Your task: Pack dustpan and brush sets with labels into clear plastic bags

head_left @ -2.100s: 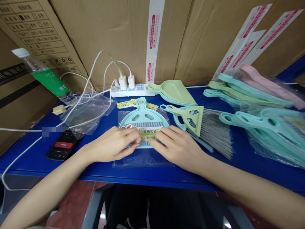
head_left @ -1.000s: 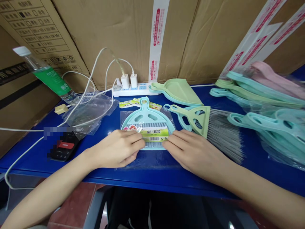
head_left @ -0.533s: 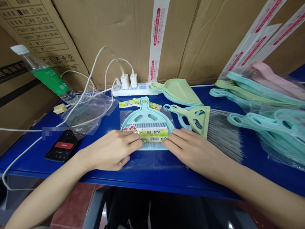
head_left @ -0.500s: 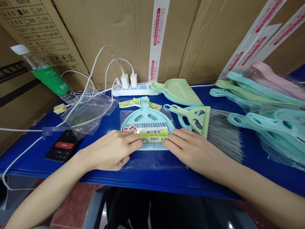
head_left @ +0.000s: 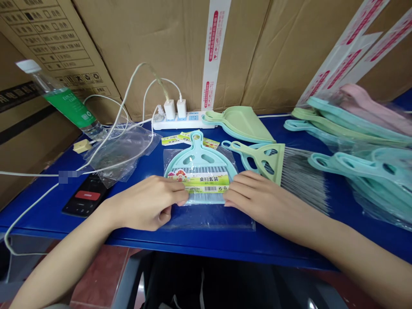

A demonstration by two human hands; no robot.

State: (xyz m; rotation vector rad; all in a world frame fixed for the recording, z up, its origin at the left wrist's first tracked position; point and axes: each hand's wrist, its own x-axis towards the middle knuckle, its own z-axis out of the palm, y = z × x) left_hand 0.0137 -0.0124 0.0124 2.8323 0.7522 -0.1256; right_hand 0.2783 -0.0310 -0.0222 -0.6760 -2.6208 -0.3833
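Note:
In front of me a light-blue dustpan and brush set lies flat in a clear plastic bag, its handle pointing away. A green and white label card with mushroom pictures sits across the brush bristles. My left hand is closed at the lower left edge of the set, fingers curled onto the bag. At the opposite lower edge, my right hand is closed on the bag too, its fingertips beside the card's right end. Both thumbs are mostly hidden.
To the right lie a loose green brush, stacked dustpans and bagged sets. Several label cards lie behind the set. A power strip, cables, a phone, a crumpled bag and a bottle stand left and behind.
My left hand has drawn back slightly to the left, uncovering more of the label card's left end. My right fingers have shifted a little along the right edge. The set stays in place.

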